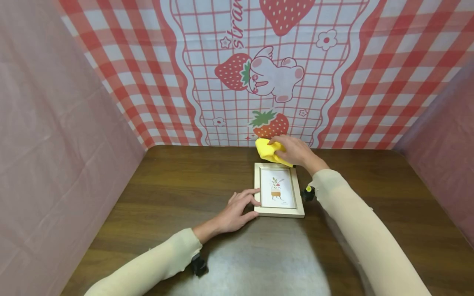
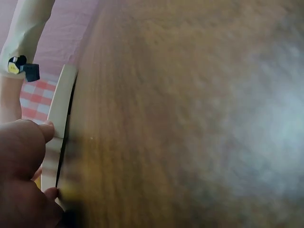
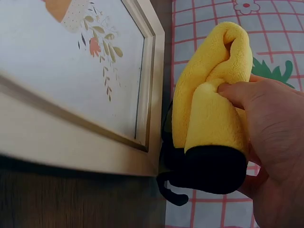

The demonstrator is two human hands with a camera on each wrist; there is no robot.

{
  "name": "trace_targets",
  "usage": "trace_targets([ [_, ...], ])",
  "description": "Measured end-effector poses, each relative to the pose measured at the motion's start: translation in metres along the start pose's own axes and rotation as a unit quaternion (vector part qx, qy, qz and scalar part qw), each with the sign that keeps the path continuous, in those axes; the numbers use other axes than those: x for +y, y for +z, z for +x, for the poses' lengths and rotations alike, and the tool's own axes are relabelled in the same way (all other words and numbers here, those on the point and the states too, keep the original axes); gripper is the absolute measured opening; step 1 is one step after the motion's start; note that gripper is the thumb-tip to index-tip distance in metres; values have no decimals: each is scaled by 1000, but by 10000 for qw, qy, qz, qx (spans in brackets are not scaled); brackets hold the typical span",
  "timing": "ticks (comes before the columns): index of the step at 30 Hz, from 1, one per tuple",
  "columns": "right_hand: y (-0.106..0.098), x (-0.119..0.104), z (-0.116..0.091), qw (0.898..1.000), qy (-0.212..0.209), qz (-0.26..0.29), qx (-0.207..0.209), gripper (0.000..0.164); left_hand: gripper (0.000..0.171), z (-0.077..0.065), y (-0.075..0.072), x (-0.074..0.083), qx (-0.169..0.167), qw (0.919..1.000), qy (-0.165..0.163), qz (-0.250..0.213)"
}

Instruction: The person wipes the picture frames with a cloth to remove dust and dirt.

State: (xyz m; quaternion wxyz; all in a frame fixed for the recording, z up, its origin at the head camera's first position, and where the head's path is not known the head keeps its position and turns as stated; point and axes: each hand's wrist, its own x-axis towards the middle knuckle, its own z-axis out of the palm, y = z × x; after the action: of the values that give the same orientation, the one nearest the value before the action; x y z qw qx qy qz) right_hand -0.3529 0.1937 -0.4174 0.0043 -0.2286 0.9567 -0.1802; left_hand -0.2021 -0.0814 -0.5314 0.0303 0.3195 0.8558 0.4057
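A picture frame with pale wood edges lies flat on the table and holds a print of a potted plant. My left hand holds it at its left side and near left corner, fingers bent over the edge. Beyond the frame's far edge, my right hand grips a folded yellow cloth. In the right wrist view the cloth is plush, with a black border and a small black loop; the thumb presses into its fold. Some right fingers are hidden behind the cloth.
The brown wooden table ends at a red-and-white checked backdrop with strawberry prints. Pink cloth walls stand at both sides. A small black device is strapped at each wrist.
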Motion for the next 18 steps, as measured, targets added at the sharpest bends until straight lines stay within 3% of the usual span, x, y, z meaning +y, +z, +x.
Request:
trace_targets([
  [18, -8, 22, -44, 9991, -199, -145, 346, 45, 15, -2, 4, 4, 379, 9987, 336, 35],
])
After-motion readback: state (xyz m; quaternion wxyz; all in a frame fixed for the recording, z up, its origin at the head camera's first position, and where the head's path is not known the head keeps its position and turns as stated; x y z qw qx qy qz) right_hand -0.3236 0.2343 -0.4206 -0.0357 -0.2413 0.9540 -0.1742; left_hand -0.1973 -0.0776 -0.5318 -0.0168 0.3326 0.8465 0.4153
